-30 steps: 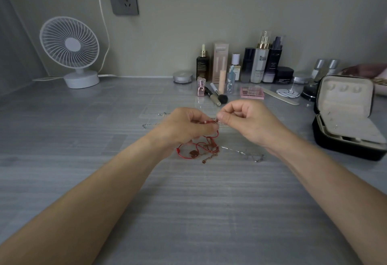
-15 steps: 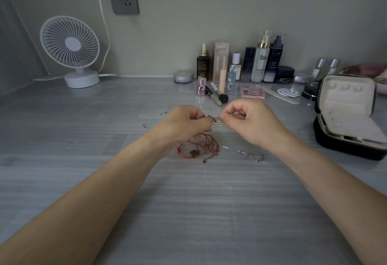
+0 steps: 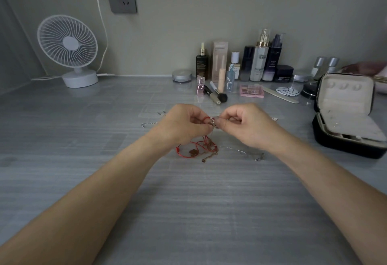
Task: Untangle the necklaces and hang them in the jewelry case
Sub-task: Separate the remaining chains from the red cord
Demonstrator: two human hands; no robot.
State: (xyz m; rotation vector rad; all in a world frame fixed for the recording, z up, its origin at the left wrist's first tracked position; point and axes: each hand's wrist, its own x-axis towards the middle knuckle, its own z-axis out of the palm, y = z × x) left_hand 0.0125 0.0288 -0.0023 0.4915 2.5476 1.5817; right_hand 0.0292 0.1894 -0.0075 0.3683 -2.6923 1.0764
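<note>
Right now both hands meet at the centre of the frame, knuckles toward each other, just above the gray table. The left hand has its fingers curled in and pinches a loop of the red cord. The right hand, likewise curled, pinches a small metal bit of the tangle at the same spot; what that bit is, I cannot tell. The rest of the tangle lies on the table just below the hands, red cord mixed with a rose-gold chain, and a silver chain trails off toward the right. The jewelry case stands open at the right edge, well apart. This looks like the loosening stage: tease the strands apart with short, gentle pulls, since a hard tug would likely tighten the knot.
</note>
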